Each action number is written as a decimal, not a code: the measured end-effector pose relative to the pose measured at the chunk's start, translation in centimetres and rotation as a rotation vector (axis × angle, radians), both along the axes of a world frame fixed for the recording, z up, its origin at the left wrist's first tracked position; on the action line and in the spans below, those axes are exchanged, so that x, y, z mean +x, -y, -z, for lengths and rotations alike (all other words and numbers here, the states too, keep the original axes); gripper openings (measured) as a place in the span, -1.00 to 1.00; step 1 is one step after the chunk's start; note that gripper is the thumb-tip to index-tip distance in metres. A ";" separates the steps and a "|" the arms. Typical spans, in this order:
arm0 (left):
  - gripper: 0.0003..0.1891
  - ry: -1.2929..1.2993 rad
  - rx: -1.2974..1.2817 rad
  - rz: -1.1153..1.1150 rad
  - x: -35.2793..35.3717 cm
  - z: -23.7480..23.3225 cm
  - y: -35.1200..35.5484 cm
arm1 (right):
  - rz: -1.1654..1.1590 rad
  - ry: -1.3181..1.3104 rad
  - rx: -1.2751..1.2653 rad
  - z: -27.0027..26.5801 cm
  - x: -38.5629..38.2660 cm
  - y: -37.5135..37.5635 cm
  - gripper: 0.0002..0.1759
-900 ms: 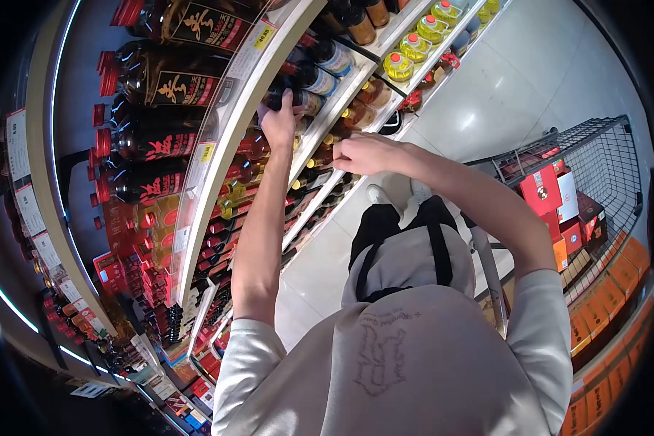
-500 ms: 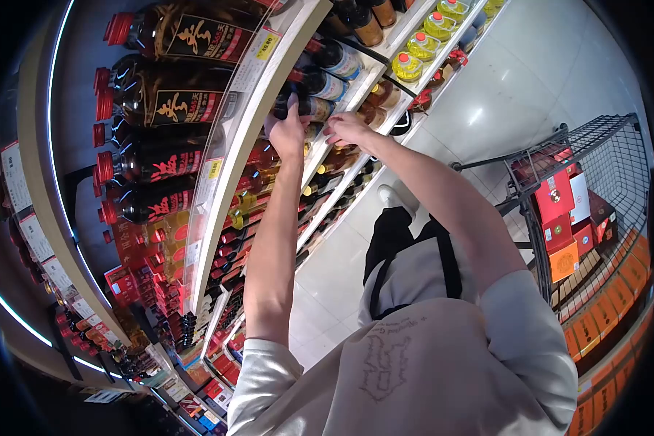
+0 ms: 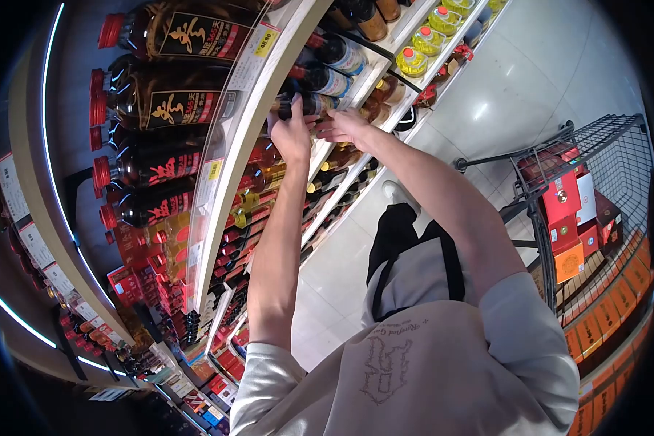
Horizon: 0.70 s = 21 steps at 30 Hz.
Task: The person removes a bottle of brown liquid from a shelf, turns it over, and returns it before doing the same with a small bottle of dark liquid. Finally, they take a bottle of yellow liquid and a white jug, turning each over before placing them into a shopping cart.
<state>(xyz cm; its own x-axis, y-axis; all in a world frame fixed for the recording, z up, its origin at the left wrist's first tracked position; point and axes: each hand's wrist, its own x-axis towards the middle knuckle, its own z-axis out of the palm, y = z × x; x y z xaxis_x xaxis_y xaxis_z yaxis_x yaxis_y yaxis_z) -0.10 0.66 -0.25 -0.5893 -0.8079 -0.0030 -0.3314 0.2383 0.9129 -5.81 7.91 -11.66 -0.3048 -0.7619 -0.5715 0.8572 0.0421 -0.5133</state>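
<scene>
A dark glass bottle (image 3: 318, 102) with a pale label lies sideways in this view, on the shelf below the large bottles. My left hand (image 3: 291, 134) is closed around its neck end, thumb along the near side. At the label end, my right hand (image 3: 347, 126) reaches in with fingers stretched out, fingertips right at the bottle's lower side. Similar dark bottles (image 3: 325, 78) with blue-white labels stand beside it in the same row. Part of the left fingers is hidden behind the bottle.
Large red-capped bottles (image 3: 171, 94) fill the upper shelf, behind a clear guard. Yellow oil jugs (image 3: 413, 62) stand on a lower shelf. A wire shopping cart (image 3: 609, 134) with red boxes (image 3: 562, 195) is on my right. Stacked orange cartons (image 3: 609, 301) are beyond it. Tiled floor (image 3: 330, 294) lies below.
My right hand has moved slightly closer to the bottle and my left hand. The left hand stays on the bottle. The view has shifted a little.
</scene>
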 end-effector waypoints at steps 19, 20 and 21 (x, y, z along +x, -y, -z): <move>-0.55 0.025 -0.175 0.082 1.8 0.1 -1.8 | 0.043 0.067 0.027 -2.6 -0.1 -0.5 -0.40; -0.55 0.021 -0.175 0.082 1.8 0.2 -1.7 | 0.044 0.064 0.027 -2.8 -0.3 -0.5 -0.40; -0.56 0.016 -0.194 0.085 1.8 0.3 -1.7 | 0.046 0.102 0.022 -2.6 -0.3 -0.4 -0.38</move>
<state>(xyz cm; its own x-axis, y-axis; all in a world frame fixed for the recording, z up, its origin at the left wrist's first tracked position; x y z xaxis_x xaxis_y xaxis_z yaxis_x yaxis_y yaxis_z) 1.66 2.33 -0.57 -0.6562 -0.7420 0.1374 -0.3171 0.4364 0.8420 -6.14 8.29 -9.08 -0.2786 -0.7354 -0.6177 0.9061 0.0120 -0.4230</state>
